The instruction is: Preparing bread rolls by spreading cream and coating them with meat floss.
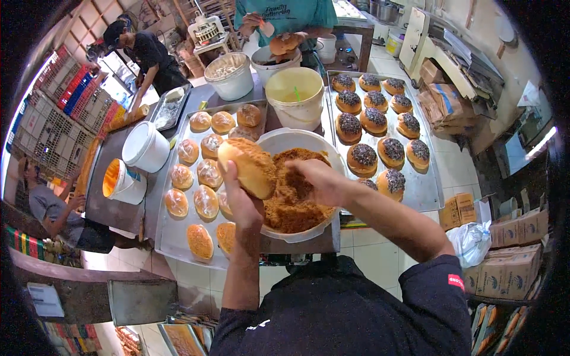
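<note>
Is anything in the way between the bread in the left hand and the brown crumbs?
Nothing visible is. The left hand holds the bread at the left side of the bowl, close to the crumbs; the right hand is farther right.

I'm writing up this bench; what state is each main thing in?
White bowl: open, holding brown crumbs
Held bun: partly coated with crumbs
Left hand: gripping that bun
Right hand: fingers partly hidden in crumbs
Left tray: holding pale-smeared and crumbed buns
Right tray: holding dark-topped buns
Cream bucket: open
White tub: lidded
Orange-stained tub: open
</note>
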Demonstrator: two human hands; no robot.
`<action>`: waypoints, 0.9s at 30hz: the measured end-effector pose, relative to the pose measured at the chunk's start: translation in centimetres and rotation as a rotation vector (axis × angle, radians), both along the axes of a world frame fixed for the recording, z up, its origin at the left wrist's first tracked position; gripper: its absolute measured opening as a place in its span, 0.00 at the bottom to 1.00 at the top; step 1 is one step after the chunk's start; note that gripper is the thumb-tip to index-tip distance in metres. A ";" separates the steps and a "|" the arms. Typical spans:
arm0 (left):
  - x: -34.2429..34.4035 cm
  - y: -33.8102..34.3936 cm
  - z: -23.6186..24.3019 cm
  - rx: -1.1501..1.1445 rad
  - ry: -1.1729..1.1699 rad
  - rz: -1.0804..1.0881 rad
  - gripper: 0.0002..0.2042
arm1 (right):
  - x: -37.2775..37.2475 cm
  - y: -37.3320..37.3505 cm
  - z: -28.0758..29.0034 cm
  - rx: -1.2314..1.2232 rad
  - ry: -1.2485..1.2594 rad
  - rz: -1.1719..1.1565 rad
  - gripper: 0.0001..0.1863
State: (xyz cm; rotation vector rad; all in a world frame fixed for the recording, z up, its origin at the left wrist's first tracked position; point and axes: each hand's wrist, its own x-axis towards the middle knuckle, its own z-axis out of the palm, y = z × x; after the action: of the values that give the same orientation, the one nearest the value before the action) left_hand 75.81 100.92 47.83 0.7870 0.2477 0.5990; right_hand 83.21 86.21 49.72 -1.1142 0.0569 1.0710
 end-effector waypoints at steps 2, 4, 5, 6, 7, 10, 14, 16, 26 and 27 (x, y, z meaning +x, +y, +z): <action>0.2 -1.9 0.6 0.213 0.007 0.019 0.24 | -1.0 0.3 1.4 0.174 0.110 -0.044 0.22; 0.4 -2.1 0.0 0.502 -0.032 0.053 0.25 | -2.3 0.8 2.9 0.353 0.127 -0.087 0.25; 0.5 -1.7 -0.3 0.502 -0.034 0.047 0.25 | -2.1 0.6 2.7 0.355 0.126 -0.094 0.25; 0.5 -1.1 -0.5 0.466 -0.026 0.025 0.25 | -1.6 0.4 2.0 0.363 0.136 -0.091 0.25; 0.4 -0.7 -0.6 0.430 -0.017 0.004 0.26 | -1.0 0.2 1.3 0.371 0.147 -0.088 0.24; 0.0 -1.0 0.0 0.420 -0.002 -0.025 0.26 | 0.7 -0.7 0.1 0.330 0.126 -0.128 0.22; -0.1 -2.5 2.1 0.972 0.154 0.112 0.23 | -0.3 0.8 1.7 0.346 -0.052 -0.120 0.22; 0.2 -1.5 0.6 0.980 0.143 0.109 0.23 | -1.4 1.1 3.6 0.312 -0.204 -0.066 0.26; -4.9 4.9 1.3 -0.319 -0.253 -0.416 0.27 | -1.6 -1.6 -1.0 -0.628 -1.491 0.389 0.16; -5.8 5.7 1.1 -0.308 -0.267 -0.346 0.27 | -1.6 -1.8 -2.6 -0.570 -1.721 0.323 0.13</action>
State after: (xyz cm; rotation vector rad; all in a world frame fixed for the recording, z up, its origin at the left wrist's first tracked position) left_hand 69.97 106.57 48.95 0.4311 -0.0438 0.3217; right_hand 81.56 84.41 47.12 -2.2858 -1.2667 0.0326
